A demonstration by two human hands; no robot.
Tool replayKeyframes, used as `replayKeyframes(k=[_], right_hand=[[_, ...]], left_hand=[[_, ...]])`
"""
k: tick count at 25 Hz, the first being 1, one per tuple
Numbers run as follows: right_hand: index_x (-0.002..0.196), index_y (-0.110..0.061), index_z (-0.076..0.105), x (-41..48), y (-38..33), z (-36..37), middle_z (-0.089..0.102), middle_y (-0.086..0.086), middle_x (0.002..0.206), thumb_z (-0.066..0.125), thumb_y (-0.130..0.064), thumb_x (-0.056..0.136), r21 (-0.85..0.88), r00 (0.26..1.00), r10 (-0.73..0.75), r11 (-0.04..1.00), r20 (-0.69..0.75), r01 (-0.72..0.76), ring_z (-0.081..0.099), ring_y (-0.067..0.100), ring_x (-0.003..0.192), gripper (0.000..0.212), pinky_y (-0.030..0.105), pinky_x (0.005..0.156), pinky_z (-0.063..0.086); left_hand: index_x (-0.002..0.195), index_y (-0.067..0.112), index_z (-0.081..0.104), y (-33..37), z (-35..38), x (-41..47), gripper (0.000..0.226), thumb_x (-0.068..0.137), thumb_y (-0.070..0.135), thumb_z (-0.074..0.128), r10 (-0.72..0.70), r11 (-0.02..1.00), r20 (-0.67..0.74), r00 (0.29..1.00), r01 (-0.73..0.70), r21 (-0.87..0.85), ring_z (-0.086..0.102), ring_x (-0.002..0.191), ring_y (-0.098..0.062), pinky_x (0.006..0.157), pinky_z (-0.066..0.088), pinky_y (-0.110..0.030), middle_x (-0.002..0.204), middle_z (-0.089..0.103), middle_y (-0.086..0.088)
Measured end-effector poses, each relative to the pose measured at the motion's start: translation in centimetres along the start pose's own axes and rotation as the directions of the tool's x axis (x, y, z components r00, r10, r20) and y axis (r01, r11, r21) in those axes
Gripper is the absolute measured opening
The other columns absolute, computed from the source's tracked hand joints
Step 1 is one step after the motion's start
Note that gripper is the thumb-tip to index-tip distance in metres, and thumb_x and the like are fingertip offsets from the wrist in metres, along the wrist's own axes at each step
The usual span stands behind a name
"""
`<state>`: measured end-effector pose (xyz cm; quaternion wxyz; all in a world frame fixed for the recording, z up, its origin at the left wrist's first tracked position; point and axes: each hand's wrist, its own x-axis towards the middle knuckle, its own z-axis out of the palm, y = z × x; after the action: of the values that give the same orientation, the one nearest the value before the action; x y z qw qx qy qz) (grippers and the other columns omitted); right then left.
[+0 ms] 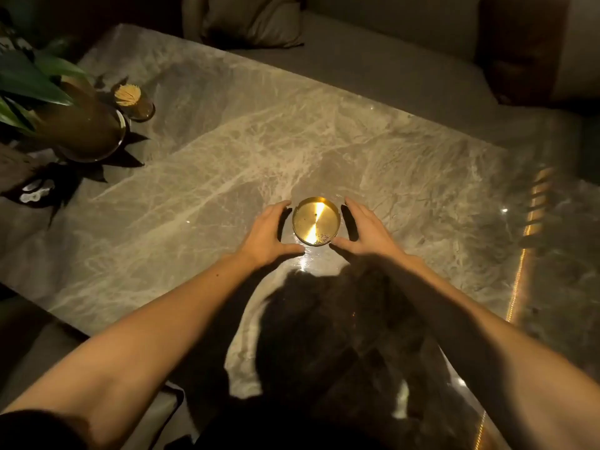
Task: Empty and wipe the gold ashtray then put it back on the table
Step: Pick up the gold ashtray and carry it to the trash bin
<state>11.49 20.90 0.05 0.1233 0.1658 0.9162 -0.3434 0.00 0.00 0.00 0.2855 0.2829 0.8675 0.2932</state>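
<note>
Gold ashtray (316,221): round brass-coloured dish, upright on the marble table (227,151), which carries it near the edge closest to the person; a little ash or debris lies at its near rim and a dark speck sits near its centre.
Left hand (268,233): spread open just left of the ashtray, fingers curving toward the far rim and thumb reaching under the near rim; it holds nothing, and whether any fingertip touches the metal I cannot tell.
Right hand (365,227): mirrors it just right of the ashtray, open and empty, thumb tip close to the near rim by the debris.
Step in hand: judged as closing in to lift the ashtray for emptying; nothing emptied or wiped yet.
How to do it well: close both hands on opposite walls of the ashtray, below the rim notches, with even pressure; lift straight up and keep it level so the loose bits stay inside until it is over a bin.
Risk: polished metal may slip, and a tilt toward the near side would spill ash onto the table.
Other things: a potted plant (65,118) and a toothpick jar (133,100) stand well apart, far left of the ashtray, out of the way.
</note>
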Motion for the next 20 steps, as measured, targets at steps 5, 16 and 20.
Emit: replayKeyframes(k=[5, 16, 20], right_hand=[[0.151, -0.015, 0.021, 1.1, 0.4, 0.9, 0.032, 0.010, 0.155, 0.078, -0.035, 0.073, 0.002, 0.994, 0.085, 0.996, 0.072, -0.086, 0.032, 0.026, 0.141, 0.099, 0.036, 0.113, 0.028], [0.139, -0.012, 0.043, 1.3, 0.8, 1.5, 0.054, 0.009, 0.126, 0.083, -0.020, 0.066, 0.155, 0.996, 0.009, 0.988, -0.085, 0.005, 0.054, 0.020, 0.113, 0.083, 0.034, 0.097, 0.047], [0.132, -0.018, 0.049, 0.2, 0.3, -0.4, 0.054, -0.001, 0.119, 0.085, -0.020, 0.064, 0.294, 0.989, 0.044, 0.956, -0.145, 0.000, 0.059, 0.014, 0.104, 0.077, 0.027, 0.090, 0.051]], left_hand=[[0.143, 0.012, 0.040, -0.1, 1.6, 0.7, 0.101, 0.059, 0.035, 0.092, -0.034, 0.999, 0.001, 0.999, 0.034, -0.012, 0.052, 0.123, -0.025, 0.107, 0.041, -0.032, 0.137, 0.051, -0.012], [0.137, 0.014, 0.049, 1.1, 1.7, 1.3, 0.090, 0.060, 0.030, 0.092, -0.030, 0.992, -0.082, 0.996, 0.019, -0.124, 0.052, 0.104, -0.009, 0.085, 0.041, -0.002, 0.125, 0.055, -0.006], [0.141, 0.016, 0.044, 2.4, 1.4, 1.0, 0.096, 0.060, 0.028, 0.092, 0.008, 0.978, -0.121, 0.993, -0.033, -0.206, 0.053, 0.110, -0.007, 0.091, 0.041, -0.004, 0.133, 0.053, -0.002]])
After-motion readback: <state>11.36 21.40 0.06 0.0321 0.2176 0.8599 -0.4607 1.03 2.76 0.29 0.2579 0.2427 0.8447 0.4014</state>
